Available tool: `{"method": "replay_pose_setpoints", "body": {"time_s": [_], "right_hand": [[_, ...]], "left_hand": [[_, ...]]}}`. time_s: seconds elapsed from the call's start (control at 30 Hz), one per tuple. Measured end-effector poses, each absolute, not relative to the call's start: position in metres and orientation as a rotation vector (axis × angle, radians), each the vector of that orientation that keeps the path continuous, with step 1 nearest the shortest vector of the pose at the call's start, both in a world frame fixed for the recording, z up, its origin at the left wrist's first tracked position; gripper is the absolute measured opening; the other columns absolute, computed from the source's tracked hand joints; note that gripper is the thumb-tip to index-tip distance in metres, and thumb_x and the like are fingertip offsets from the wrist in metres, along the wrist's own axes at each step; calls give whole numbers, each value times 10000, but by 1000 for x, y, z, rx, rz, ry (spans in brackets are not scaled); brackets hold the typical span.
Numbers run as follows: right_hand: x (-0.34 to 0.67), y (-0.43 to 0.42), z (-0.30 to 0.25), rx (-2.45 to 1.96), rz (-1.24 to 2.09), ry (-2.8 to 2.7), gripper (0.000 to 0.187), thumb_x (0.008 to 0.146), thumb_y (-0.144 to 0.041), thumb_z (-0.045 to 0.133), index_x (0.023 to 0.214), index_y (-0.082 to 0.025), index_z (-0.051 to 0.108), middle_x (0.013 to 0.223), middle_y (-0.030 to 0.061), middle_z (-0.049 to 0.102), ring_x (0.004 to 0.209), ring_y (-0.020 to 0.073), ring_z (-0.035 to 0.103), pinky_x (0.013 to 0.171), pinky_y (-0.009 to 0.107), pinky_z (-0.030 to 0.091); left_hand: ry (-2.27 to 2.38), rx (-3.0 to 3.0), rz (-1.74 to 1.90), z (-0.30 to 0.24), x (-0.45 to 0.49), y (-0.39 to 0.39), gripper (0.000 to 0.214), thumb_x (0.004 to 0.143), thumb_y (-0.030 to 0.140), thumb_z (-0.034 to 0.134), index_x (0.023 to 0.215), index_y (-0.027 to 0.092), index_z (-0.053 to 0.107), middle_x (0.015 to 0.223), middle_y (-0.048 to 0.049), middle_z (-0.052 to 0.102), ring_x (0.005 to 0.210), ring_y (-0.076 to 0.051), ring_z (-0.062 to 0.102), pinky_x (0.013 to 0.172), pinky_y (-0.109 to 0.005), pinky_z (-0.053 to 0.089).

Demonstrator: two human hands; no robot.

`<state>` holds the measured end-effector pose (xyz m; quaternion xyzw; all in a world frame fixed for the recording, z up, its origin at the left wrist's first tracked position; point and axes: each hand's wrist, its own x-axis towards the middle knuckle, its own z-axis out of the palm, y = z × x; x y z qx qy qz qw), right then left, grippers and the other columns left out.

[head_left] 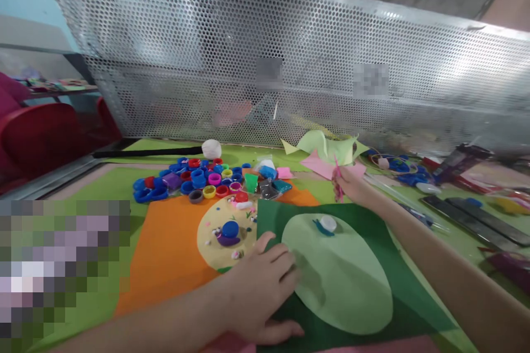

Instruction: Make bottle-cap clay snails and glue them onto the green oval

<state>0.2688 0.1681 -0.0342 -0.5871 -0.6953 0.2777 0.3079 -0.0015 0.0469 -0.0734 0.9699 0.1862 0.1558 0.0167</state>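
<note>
My left hand (260, 287) lies flat with fingers spread on the left edge of a dark green sheet (372, 237), touching the pale green oval (343, 281) that rests on it. A white bottle cap (328, 223) with a small blue shape sits at the oval's top. My right hand (350, 183) is beyond the sheet's far edge, closed round a thin pink stick (337, 174) held upright. To the left, a tan felt circle (226, 237) carries a blue cap on a purple shape.
A pile of coloured bottle caps (194, 179) lies behind an orange sheet (165, 253). Pale green and pink paper scraps (327, 149), a white ball (211, 149), black strips (476, 220) and blue scissors-like tools (399, 168) crowd the back. A perforated metal screen (269, 66) walls the far side.
</note>
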Motion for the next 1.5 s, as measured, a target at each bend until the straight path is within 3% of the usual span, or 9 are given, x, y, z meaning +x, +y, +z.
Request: {"method": "replay_pose_setpoints", "body": {"time_s": [0.17, 0.3, 0.37, 0.67, 0.77, 0.9, 1.1, 1.33, 1.5], "right_hand": [[255, 117, -16, -1265, 985, -1643, 366, 917, -489, 423, 769, -168, 518, 615, -40, 435, 516, 94, 438, 484, 239, 403], [241, 84, -11, -1089, 1029, -1539, 382, 813, -489, 576, 606, -209, 420, 568, -45, 360, 526, 104, 368, 495, 250, 340], [232, 75, -23, -1039, 1123, -1521, 449, 840, -531, 485, 545, -221, 349, 515, -52, 300, 463, 105, 306, 454, 268, 292], [217, 77, -61, -1097, 1218, -1572, 482, 861, -574, 363, 553, -238, 208, 480, -87, 190, 409, 84, 197, 415, 253, 235], [226, 79, -53, -1225, 1147, -1694, 360, 889, -520, 355, 673, -233, 327, 543, -85, 255, 421, 86, 236, 406, 227, 229], [242, 74, -46, -1391, 942, -1962, 177, 902, -380, 401, 859, -213, 440, 681, -27, 455, 536, 117, 390, 501, 245, 333], [248, 64, -40, -1471, 676, -2365, 137, 847, -232, 471, 783, -205, 589, 793, 40, 608, 724, 189, 554, 662, 303, 404], [249, 57, -39, -1456, 446, -2616, 101, 851, -192, 549, 831, -204, 648, 858, 40, 662, 887, 206, 582, 824, 331, 394], [245, 53, -31, -1575, 350, -2662, 89, 823, -126, 597, 750, -169, 624, 780, 27, 657, 748, 177, 593, 709, 297, 400]], "left_hand": [[568, 3043, 509, -75, -1, 47, 529, 839, 579, 405, 1040, 117, 567, 965, -130, 627, 901, -290, 555, 947, -506, 256], [590, 3049, 498, -74, -1, 46, 523, 832, 575, 426, 1049, 121, 567, 952, -127, 633, 891, -293, 561, 952, -510, 248], [587, 3046, 494, -74, -1, 46, 515, 832, 569, 434, 1048, 120, 564, 957, -129, 632, 909, -301, 561, 953, -513, 245], [560, 3073, 500, -74, 0, 47, 523, 855, 560, 390, 1024, 102, 576, 943, -140, 632, 887, -292, 554, 909, -511, 258], [567, 3073, 501, -75, 0, 47, 521, 857, 569, 373, 998, 112, 580, 917, -129, 627, 855, -276, 548, 907, -504, 260], [569, 3099, 519, -76, 0, 46, 538, 864, 579, 340, 978, 114, 585, 896, -122, 620, 869, -281, 542, 914, -495, 256], [581, 3064, 518, -75, -1, 45, 526, 865, 564, 372, 997, 101, 582, 920, -125, 626, 877, -276, 546, 925, -508, 247], [682, 2877, 644, -61, -1, 38, 363, 879, 436, 419, 1007, 126, 558, 960, -109, 625, 931, -274, 543, 919, -499, 256], [617, 2884, 479, -51, 3, 23, 393, 893, 458, 408, 1096, 149, 539, 1028, -92, 622, 987, -258, 529, 954, -476, 236]]}}
